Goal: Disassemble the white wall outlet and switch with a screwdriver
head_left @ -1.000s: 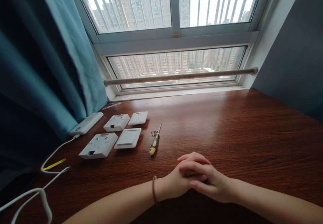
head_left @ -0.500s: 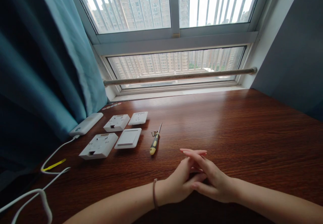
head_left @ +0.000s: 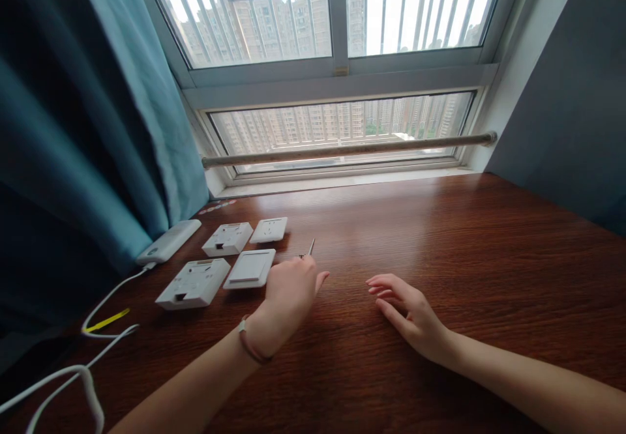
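Note:
My left hand, with a band round its wrist, is over the spot beside the white switch plate. Its thumb sticks out to the right, but the other fingers point down and are hidden behind the back of the hand. Past the knuckles shows the metal shaft of a screwdriver; its handle is covered by the hand, and I cannot tell whether they touch. Small screws by the shaft are mostly hidden. To the right, my right hand is just above the brown tabletop, fingers loosely bent and apart, holding nothing.
On the left lie two white mounting boxes, a white socket plate, a white power bank with a white cable, and a yellow strip. A blue curtain hangs beside them; a barred window is behind.
My hands were clasped together and have come apart. The left one has moved left and forward over the screwdriver's handle; the right one stays near its former place with loosened fingers.

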A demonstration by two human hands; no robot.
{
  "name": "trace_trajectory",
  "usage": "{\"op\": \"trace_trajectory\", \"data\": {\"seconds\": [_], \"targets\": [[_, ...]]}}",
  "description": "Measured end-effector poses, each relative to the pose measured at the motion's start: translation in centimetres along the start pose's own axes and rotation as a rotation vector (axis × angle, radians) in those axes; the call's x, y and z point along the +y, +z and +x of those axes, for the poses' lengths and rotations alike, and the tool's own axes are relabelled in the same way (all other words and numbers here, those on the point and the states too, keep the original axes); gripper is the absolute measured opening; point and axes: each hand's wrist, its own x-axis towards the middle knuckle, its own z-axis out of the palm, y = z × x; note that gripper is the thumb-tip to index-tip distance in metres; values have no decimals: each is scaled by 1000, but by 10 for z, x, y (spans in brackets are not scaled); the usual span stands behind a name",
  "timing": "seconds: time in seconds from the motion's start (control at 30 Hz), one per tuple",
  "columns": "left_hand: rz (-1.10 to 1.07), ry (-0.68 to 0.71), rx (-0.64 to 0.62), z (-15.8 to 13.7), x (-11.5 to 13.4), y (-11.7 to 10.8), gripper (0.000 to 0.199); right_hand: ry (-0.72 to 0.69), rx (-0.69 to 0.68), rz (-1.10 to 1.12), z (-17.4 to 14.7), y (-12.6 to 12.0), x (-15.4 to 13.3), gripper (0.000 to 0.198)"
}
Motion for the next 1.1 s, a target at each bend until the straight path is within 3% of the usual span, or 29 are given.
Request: {"op": "trace_trajectory", "data": {"seconds": [0.3, 0.57, 0.67, 0.73, 0.8, 0.97, 1.1], "targets": [[21, -5, -196, 21, -2, 19, 32, -154, -28, -119, -1, -1, -1, 23], [-23, 60, -189, 22, -4, 20, 27, -136, -13, -118, 0, -1, -5, 21], [-89, 105, -113, 15, 0, 14, 28, -106, 9, -87, -1, -2, -6, 21], [-257, 154, -22, 8, 4, 8, 29, -75, -1, -62, -2, -1, -6, 21], [-562, 228, -15, -1, 10, 5, 31, -43, -29, -21, -3, -1, -6, 22], [-1434, 448, -390, -20, 35, 17, 32, 24, -115, 219, -2, 1, -11, 34], [-1734, 432, -558, -31, 56, 40, 35, 73, -114, 226, -5, 4, -12, 34]]}}
